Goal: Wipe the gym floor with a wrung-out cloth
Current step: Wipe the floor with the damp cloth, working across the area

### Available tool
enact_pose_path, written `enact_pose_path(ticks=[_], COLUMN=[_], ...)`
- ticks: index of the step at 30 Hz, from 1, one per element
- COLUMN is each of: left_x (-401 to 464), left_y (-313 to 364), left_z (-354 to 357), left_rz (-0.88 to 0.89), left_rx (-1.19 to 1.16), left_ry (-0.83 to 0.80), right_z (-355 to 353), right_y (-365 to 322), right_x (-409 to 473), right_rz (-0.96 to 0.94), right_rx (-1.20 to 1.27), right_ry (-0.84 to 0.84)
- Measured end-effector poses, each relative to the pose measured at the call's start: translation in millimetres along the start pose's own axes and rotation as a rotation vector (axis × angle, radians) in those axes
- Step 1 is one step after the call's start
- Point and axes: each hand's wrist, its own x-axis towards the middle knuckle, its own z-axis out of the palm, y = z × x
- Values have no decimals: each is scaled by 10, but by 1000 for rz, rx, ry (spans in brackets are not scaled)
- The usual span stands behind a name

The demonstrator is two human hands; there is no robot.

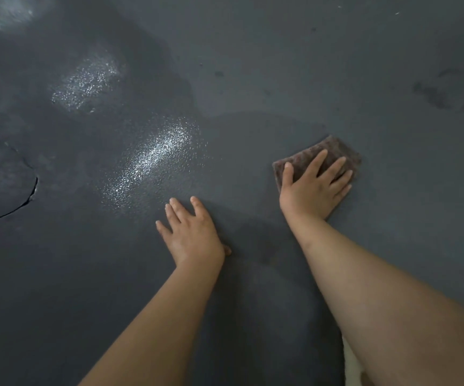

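Pressing flat on one folded brownish cloth (334,154), the right hand (313,188) has its fingers spread straight across the fabric and the palm bearing down on its near edge, so the grip here is an open, flat press, not a pinch or a clench. The cloth lies on the dark textured gym floor (281,51), mostly covered by the hand, with its far corner and right edge showing beyond the fingertips. To the left of that grip and a little nearer the body, the left hand (190,229) rests palm down on the bare floor with fingers straight and apart, holding nothing; it looks to be bracing the person's weight. Judging from this, the wiping step itself is in hand, and the next move calls for sliding the cloth across the floor under steady downward pressure while the left hand stays planted as support. Beyond the left hand, farther out, two glistening wet patches (155,160) catch the light, with a third fainter sheen at the far left corner, suggesting that side is already damp, while the floor beyond the cloth looks duller. A curved crack (27,199) runs through the floor well to the left. Counted: one cloth, two hands, one crack.
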Motion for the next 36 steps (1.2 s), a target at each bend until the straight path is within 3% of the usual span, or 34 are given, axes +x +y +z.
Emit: enact_pose_path(ticks=[4, 10, 26, 31, 36], left_x=[178, 393, 405, 387, 296], left_y=[-69, -109, -152, -177, -285], left_z=[-152, -300, -253, -250, -208], left_rz=[21, 9, 44, 69, 107], left_rx=[-110, -157, -178, -174, -169], left_ry=[99, -1, -1, 16, 30], right_z=[-42, -64, 6, 34, -7], right_y=[-357, -1123, -2290, -2055, -1533], right_x=[287, 546, 356, 328, 183], right_rz=[-83, -373, -948, -898, -689], right_rx=[-38, -121, -220, -161, -99], right_ry=[-27, -113, -263, -174, -141])
